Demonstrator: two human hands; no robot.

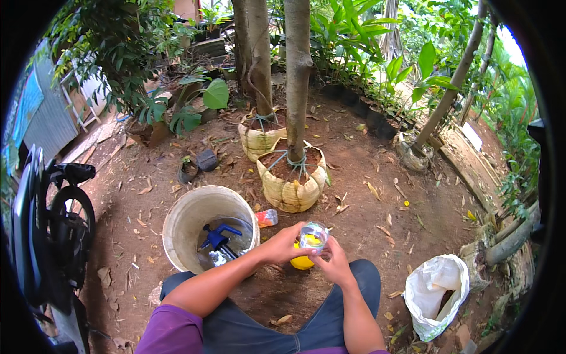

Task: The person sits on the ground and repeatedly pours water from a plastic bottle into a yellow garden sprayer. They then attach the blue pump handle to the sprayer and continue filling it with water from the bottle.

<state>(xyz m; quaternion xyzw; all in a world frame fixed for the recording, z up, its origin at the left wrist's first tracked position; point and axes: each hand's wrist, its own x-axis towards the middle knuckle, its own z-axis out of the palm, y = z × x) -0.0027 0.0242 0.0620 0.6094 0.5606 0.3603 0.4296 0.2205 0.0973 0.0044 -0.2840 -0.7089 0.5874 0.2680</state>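
My left hand and my right hand together hold a clear plastic cup with something yellow in or behind it. Just below the cup, between my knees, is a yellow container, partly hidden by my hands. To the left stands a large whitish bucket with some liquid in it. A blue sprayer head on a dark tube rests inside that bucket. Against the bucket's right side lies a small plastic bottle or packet, red and clear.
Two tree trunks rise from soil-filled woven bags ahead of me. An open white sack stands at the right. A motorcycle is at the far left. Near the bucket are small dark plant bags. Dry leaves lie on the soil.
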